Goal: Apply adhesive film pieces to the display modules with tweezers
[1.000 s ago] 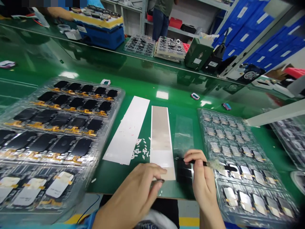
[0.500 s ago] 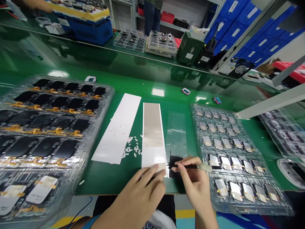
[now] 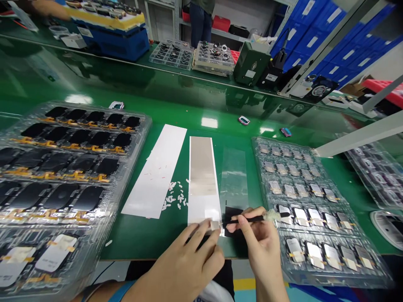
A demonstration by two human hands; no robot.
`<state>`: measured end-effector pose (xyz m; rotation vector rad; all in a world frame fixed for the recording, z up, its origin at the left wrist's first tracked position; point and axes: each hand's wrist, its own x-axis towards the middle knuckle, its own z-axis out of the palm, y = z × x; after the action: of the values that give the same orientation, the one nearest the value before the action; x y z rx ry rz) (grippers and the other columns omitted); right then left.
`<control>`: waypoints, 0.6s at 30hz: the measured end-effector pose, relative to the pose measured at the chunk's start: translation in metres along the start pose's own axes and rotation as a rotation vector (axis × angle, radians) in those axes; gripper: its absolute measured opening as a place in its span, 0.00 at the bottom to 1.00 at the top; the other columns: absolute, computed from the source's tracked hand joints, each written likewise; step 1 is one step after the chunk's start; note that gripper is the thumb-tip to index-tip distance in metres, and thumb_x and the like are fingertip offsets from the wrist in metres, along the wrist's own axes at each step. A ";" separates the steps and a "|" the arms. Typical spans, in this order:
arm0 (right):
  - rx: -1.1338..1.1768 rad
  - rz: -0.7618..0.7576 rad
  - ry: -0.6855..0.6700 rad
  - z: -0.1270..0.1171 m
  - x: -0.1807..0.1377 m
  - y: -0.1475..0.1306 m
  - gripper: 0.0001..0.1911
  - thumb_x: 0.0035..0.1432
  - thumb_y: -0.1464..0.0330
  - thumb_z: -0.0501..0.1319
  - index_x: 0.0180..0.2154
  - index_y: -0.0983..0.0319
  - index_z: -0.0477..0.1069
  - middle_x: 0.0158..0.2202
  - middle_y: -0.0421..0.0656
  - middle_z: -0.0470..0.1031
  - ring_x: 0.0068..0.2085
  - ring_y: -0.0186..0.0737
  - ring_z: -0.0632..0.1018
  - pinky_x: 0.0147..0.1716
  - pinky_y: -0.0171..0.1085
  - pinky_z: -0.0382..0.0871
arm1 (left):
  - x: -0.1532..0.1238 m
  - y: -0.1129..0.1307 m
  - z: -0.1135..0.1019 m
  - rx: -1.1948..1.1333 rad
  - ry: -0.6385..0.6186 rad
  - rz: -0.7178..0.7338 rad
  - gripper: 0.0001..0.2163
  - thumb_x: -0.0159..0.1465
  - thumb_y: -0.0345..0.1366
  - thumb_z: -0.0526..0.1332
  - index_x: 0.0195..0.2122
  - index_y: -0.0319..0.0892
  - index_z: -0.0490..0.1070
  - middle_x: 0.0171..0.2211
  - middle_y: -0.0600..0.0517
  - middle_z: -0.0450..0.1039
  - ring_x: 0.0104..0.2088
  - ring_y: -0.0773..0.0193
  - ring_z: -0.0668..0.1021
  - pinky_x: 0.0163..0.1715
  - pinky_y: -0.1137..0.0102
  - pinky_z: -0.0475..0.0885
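My left hand [image 3: 189, 256] lies over the near end of a white strip with a grey-beige film [image 3: 202, 167], its fingers spread. Its fingertips touch a small pale square [image 3: 214, 225]. In my right hand [image 3: 260, 239] is a slim black tool [image 3: 252, 219] with a pale fuzzy wrapping [image 3: 272, 215] near its rear end. The tool points left, its tip close beside the square; whether it touches is unclear. Beneath the right fingers lies a black piece [image 3: 232, 209], at the near end of a clear film strip [image 3: 233, 172].
A plain white strip [image 3: 157, 167] and several tiny white scraps [image 3: 180, 199] lie left of centre. Clear trays flank the work: black screen parts in the left tray [image 3: 143, 138], silver-backed parts in the right tray [image 3: 261, 167]. A glass-like shelf [image 3: 189, 88] crosses behind.
My left fingers have shifted slightly right and spread, showing more of the small pale square. My right hand has moved very little and keeps the black tool. The view has shifted a touch.
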<state>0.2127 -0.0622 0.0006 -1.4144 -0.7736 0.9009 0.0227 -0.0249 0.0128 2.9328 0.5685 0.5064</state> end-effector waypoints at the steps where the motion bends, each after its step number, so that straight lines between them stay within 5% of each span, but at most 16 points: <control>1: 0.071 0.006 0.027 0.002 0.000 -0.001 0.11 0.56 0.65 0.69 0.34 0.61 0.68 0.29 0.39 0.73 0.27 0.33 0.80 0.30 0.33 0.78 | 0.001 -0.001 0.000 -0.040 0.015 -0.021 0.12 0.73 0.29 0.45 0.44 0.37 0.68 0.55 0.41 0.72 0.56 0.47 0.73 0.54 0.56 0.63; 3: 0.208 -0.018 0.120 0.009 -0.001 -0.003 0.11 0.56 0.65 0.69 0.33 0.61 0.68 0.29 0.38 0.73 0.27 0.32 0.79 0.31 0.32 0.77 | 0.002 -0.004 -0.003 -0.229 0.037 -0.117 0.10 0.73 0.28 0.46 0.44 0.38 0.66 0.52 0.42 0.74 0.53 0.50 0.76 0.51 0.59 0.68; 6: 0.305 -0.146 0.241 0.028 -0.005 -0.007 0.08 0.58 0.68 0.67 0.33 0.61 0.69 0.30 0.38 0.73 0.29 0.33 0.80 0.30 0.32 0.79 | 0.006 -0.012 -0.010 -0.709 0.116 -0.460 0.06 0.74 0.32 0.48 0.45 0.44 0.62 0.40 0.49 0.76 0.40 0.60 0.80 0.38 0.68 0.72; 10: 0.319 -0.337 0.229 0.057 -0.012 -0.010 0.05 0.63 0.73 0.61 0.37 0.58 0.67 0.31 0.39 0.76 0.34 0.38 0.83 0.30 0.36 0.81 | 0.012 -0.015 -0.011 -1.280 0.312 -0.836 0.06 0.75 0.41 0.48 0.46 0.47 0.57 0.27 0.57 0.69 0.26 0.67 0.74 0.28 0.74 0.68; 14: 0.309 -0.374 0.165 0.074 -0.015 -0.007 0.07 0.65 0.76 0.58 0.38 0.58 0.65 0.33 0.39 0.77 0.36 0.38 0.83 0.33 0.38 0.82 | 0.017 -0.012 -0.008 -1.628 0.406 -0.874 0.09 0.75 0.45 0.46 0.43 0.47 0.55 0.28 0.57 0.68 0.23 0.70 0.64 0.26 0.74 0.62; 18: 0.292 -0.409 0.156 0.076 -0.013 -0.002 0.07 0.65 0.76 0.58 0.38 0.58 0.64 0.33 0.39 0.78 0.35 0.38 0.83 0.33 0.38 0.82 | 0.017 -0.012 -0.009 -1.723 0.394 -0.829 0.12 0.73 0.49 0.48 0.47 0.46 0.54 0.30 0.56 0.65 0.25 0.70 0.61 0.28 0.73 0.60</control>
<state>0.1400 -0.0378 0.0062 -1.0075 -0.7435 0.5523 0.0308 -0.0072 0.0245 0.8838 0.7216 0.8091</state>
